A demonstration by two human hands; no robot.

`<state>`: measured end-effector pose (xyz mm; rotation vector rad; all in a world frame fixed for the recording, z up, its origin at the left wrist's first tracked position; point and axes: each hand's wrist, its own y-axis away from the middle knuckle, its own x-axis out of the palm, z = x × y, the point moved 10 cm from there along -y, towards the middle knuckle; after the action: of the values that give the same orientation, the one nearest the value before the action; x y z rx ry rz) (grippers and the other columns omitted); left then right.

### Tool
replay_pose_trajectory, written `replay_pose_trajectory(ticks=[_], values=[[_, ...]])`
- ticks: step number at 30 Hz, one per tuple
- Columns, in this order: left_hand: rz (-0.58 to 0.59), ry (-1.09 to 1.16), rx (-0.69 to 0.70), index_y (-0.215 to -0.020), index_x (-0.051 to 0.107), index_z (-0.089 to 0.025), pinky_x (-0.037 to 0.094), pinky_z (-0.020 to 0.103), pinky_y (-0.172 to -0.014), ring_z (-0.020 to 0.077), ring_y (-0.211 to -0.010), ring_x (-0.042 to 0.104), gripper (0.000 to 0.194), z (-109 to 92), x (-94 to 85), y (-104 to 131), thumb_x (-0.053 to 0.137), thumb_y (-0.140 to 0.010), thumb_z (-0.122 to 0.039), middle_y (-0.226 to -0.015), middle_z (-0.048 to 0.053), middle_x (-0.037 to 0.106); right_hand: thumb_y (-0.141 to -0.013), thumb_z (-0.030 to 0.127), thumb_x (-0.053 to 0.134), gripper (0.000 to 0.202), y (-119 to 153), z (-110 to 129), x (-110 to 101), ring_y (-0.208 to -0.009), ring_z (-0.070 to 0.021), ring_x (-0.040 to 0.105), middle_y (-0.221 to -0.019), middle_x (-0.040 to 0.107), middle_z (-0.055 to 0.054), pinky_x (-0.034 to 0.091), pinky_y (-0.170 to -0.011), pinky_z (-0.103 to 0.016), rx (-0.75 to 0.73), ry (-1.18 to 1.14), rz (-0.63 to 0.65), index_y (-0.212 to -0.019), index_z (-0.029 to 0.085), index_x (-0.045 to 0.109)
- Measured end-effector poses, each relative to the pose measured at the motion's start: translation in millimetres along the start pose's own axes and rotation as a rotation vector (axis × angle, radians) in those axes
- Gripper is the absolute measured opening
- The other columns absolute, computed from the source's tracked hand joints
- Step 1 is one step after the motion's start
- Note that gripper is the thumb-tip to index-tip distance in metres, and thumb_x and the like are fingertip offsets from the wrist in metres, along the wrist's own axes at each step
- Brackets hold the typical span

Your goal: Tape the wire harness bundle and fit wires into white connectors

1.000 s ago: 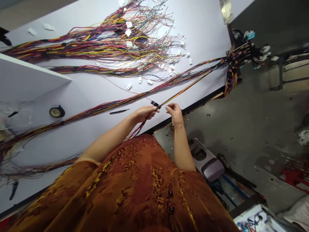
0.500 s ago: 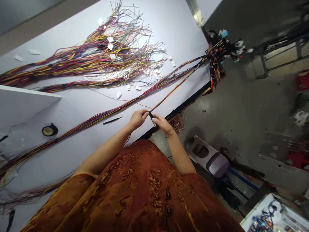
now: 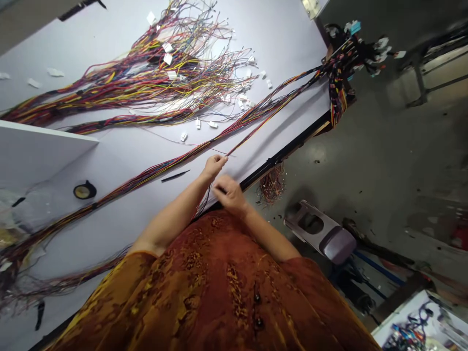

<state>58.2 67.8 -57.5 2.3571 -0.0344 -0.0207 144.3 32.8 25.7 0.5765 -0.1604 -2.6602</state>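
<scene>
My left hand (image 3: 215, 165) pinches a thin branch of red and yellow wires (image 3: 252, 132) that runs up and right to a cluster of connectors (image 3: 360, 51) at the table corner. Just below and to the right, my right hand (image 3: 228, 191) is curled and blurred by motion; what it holds, if anything, I cannot make out. Behind my left hand, a long wire bundle (image 3: 157, 171) crosses the white table (image 3: 127, 224). Dark loose wires hang beneath my left wrist.
Large wire bundles (image 3: 120, 97) with loose ends and white connectors lie at the back. A tape roll (image 3: 85, 190) and a thin black tool (image 3: 175, 176) rest on the table. Beyond the table edge stands a plastic chair (image 3: 318, 229); a white tray (image 3: 409, 321) is at lower right.
My right hand has left the wire branch and moved down and left, curling up. The black piece seen between my hands no longer shows there. The view has shifted slightly.
</scene>
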Motion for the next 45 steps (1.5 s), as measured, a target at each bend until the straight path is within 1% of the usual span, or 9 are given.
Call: replay_pose_trajectory(ticks=[4,8,11,16,25,30,36,41,45], values=[[0.101,-0.051,0.083,-0.081,0.06,-0.015,0.025,0.023,-0.052,0.0075,-0.05,0.033,0.024,2,1.4,-12,0.072,-0.069,-0.031,-0.057,-0.007,0.044,-0.092,0.035,0.056,0.018,-12,-52,-2,-0.098,-0.0258,0.053,-0.095,0.061,-0.011,0.042,-0.092,-0.039,0.204,0.432,-0.012,-0.082,0.02,0.058],[-0.074,-0.19,0.231,-0.076,0.067,-0.012,0.032,0.025,-0.061,0.0114,-0.06,0.042,0.033,-11,-9.8,-15,0.063,-0.078,-0.045,-0.06,-0.002,0.049,-0.088,0.053,0.062,0.043,-40,-99,-33,-0.119,-0.0341,0.047,-0.122,0.058,-0.021,0.035,-0.105,-0.05,0.272,0.676,-0.061,-0.104,0.013,0.065],[-0.064,-0.167,0.187,-0.079,0.072,-0.01,0.032,0.026,-0.06,0.0128,-0.059,0.04,0.052,-7,-9.1,-9,0.046,-0.088,-0.054,-0.057,-0.002,0.043,-0.095,0.054,0.049,0.043,-61,-104,-77,-0.119,-0.0281,0.053,-0.12,0.061,-0.016,0.042,-0.102,-0.044,0.199,0.39,-0.289,-0.11,0.015,0.062],[0.005,-0.13,0.119,-0.091,0.073,-0.009,0.031,0.025,-0.056,0.0113,-0.057,0.038,0.052,8,-17.9,18,0.046,-0.088,-0.053,-0.06,-0.002,0.041,-0.096,0.05,0.047,0.031,-106,-151,-110,-0.053,-0.0072,0.049,-0.069,0.053,0.004,0.037,-0.048,-0.018,0.507,-0.352,-0.418,-0.09,0.02,0.054],[0.043,-0.095,0.0,-0.087,0.07,-0.01,0.022,0.022,-0.048,0.0081,-0.048,0.028,0.053,66,-93.9,84,0.05,-0.087,-0.059,-0.055,-0.005,0.035,-0.082,0.055,0.07,0.041,-84,-152,-88,-0.047,-0.0047,0.052,-0.068,0.059,0.004,0.037,-0.041,-0.016,0.65,-0.362,-0.235,-0.08,0.018,0.054],[0.073,-0.172,-0.018,-0.089,0.071,-0.011,0.025,0.022,-0.049,0.0091,-0.052,0.031,0.053,97,-146.8,137,0.051,-0.087,-0.06,-0.057,-0.004,0.036,-0.093,0.033,0.06,0.017,-61,-140,-126,-0.046,-0.0024,0.044,-0.065,0.051,0.008,0.032,-0.042,-0.013,0.564,-0.392,-0.613,-0.085,0.019,0.056],[0.148,-0.14,-0.05,-0.09,0.069,-0.011,0.023,0.022,-0.049,0.0094,-0.052,0.028,0.057,117,-151.5,165,0.049,-0.085,-0.064,-0.058,-0.005,0.031,-0.091,0.051,0.064,0.032,-89,-119,-83,-0.041,-0.0037,0.035,-0.053,0.036,0.011,0.031,-0.042,-0.015,0.552,-0.816,-0.357,-0.086,0.021,0.055],[0.136,-0.188,-0.136,-0.084,0.067,-0.013,0.024,0.023,-0.048,0.0096,-0.05,0.029,0.059,146,-162.4,173,0.049,-0.08,-0.069,-0.056,-0.005,0.036,-0.094,0.05,0.059,0.035,-60,-120,-19,-0.036,-0.0043,0.027,-0.045,0.027,0.014,0.024,-0.039,-0.014,0.612,-0.781,-0.47,-0.079,0.023,0.042],[0.09,-0.273,-0.183,-0.079,0.067,-0.013,0.027,0.023,-0.052,0.0104,-0.052,0.033,0.063,166,-187.2,187,0.051,-0.077,-0.074,-0.056,-0.003,0.04,-0.094,0.047,0.055,0.029,-28,-109,37,-0.04,-0.0069,0.039,-0.048,0.039,0.011,0.035,-0.042,-0.018,0.616,-0.507,-0.207,-0.082,0.023,0.046]])
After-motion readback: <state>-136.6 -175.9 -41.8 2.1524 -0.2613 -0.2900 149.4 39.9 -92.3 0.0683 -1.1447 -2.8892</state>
